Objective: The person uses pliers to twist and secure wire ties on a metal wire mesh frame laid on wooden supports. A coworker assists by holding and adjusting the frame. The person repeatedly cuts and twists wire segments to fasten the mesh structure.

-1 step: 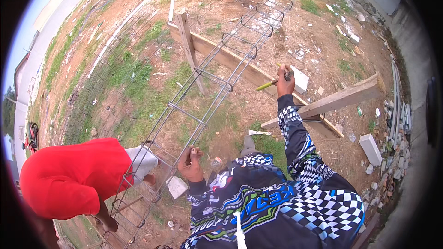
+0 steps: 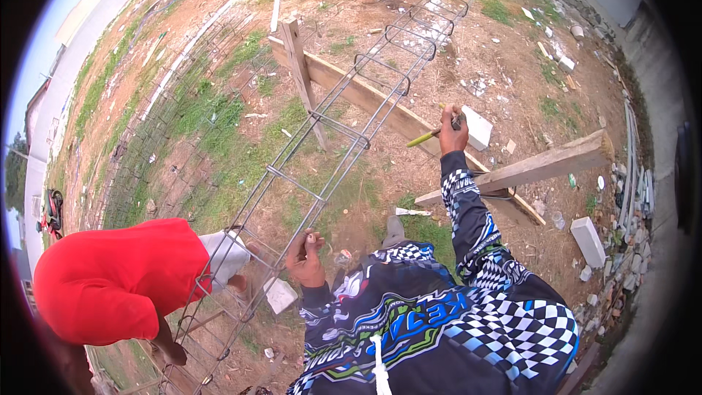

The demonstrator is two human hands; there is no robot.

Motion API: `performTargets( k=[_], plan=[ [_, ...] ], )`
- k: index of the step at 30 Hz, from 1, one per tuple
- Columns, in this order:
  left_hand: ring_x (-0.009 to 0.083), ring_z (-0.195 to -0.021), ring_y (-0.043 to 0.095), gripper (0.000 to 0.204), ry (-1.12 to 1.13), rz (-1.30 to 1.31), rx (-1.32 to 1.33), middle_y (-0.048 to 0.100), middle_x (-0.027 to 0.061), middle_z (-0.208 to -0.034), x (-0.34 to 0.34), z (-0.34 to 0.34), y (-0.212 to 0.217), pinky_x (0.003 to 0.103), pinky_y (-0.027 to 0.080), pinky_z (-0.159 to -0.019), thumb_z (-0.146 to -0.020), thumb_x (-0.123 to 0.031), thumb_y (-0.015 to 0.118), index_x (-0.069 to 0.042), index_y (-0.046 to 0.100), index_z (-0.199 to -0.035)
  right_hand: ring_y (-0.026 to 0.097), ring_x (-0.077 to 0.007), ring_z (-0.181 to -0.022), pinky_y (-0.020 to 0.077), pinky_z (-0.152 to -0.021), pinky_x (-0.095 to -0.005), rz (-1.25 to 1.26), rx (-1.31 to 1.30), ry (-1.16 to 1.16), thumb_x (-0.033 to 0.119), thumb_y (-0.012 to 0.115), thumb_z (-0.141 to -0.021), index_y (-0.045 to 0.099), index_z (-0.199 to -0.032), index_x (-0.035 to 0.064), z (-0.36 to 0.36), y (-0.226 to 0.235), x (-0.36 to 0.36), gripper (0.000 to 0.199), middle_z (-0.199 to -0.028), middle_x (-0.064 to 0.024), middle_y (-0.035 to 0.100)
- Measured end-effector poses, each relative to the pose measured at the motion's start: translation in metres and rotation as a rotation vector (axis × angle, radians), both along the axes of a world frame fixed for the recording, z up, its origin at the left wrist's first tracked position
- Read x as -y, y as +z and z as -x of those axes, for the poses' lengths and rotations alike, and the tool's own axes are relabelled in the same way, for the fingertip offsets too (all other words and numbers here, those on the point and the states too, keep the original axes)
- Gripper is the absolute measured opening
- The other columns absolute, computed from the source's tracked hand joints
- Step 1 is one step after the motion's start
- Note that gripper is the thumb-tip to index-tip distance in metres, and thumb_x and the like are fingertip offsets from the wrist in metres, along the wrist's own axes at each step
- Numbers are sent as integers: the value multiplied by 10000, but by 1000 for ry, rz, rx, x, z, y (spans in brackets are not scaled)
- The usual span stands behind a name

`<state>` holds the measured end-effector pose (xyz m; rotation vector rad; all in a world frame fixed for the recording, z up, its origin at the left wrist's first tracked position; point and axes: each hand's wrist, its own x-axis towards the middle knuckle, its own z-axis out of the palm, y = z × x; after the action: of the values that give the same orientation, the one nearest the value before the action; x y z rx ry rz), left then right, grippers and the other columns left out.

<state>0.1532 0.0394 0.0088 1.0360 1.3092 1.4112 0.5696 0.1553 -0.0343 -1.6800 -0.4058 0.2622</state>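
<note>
A long rebar cage (image 2: 340, 129) of steel bars and bent stirrups runs slantwise from the lower left to the upper middle. Close beside its near bar is my left hand (image 2: 306, 257), thumb and fingers pinched together; anything between them is too small to make out. Out to the right of the cage, my right hand (image 2: 453, 135) is closed around pincers with yellow-green handles (image 2: 421, 138) and a dark head. One handle sticks out to the left. Under the cage passes a wooden plank (image 2: 351, 91) fixed to an upright post (image 2: 296, 58).
At the left, a co-worker in a red shirt (image 2: 117, 278) bends over the cage's near end. A timber beam (image 2: 548, 161) slants right of my arm. White blocks lie by my right hand (image 2: 479, 129), near my left hand (image 2: 280, 295) and at the right (image 2: 588, 241).
</note>
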Motion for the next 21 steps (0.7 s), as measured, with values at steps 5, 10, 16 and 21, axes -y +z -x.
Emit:
performTargets(
  k=[5,10,16,21],
  plan=[
    [194,-774,687,188,6,56,-11,702,147,-890,-21,-54,22,306,573,-711,-924,-78,628,58,654,-1051,410,-359,-1280,344,-1059,-475,792,455,311,590,686,-754,636,-1201,64,-12,2,2,692,-1307,-174,522],
    [207,-773,695,230,49,49,-8,710,168,-883,-62,-90,33,308,566,-710,-938,-113,627,71,620,-1077,575,-316,-1130,447,-964,-427,292,480,520,354,704,-847,653,-1136,3,31,20,5,456,-1164,-180,629],
    [192,-793,693,198,52,98,37,713,159,-892,-76,-114,25,293,559,-728,-934,-79,617,73,613,-1061,678,-201,-785,522,-725,-339,156,229,1488,200,630,-927,670,-1107,15,127,64,26,260,-875,-126,694],
    [185,-785,695,231,110,170,16,717,166,-896,-61,-90,17,288,546,-707,-932,-136,640,58,622,-1056,652,-323,-678,495,-638,-405,294,285,1626,208,607,-903,697,-1083,95,154,65,29,231,-746,-188,651]
  ],
)
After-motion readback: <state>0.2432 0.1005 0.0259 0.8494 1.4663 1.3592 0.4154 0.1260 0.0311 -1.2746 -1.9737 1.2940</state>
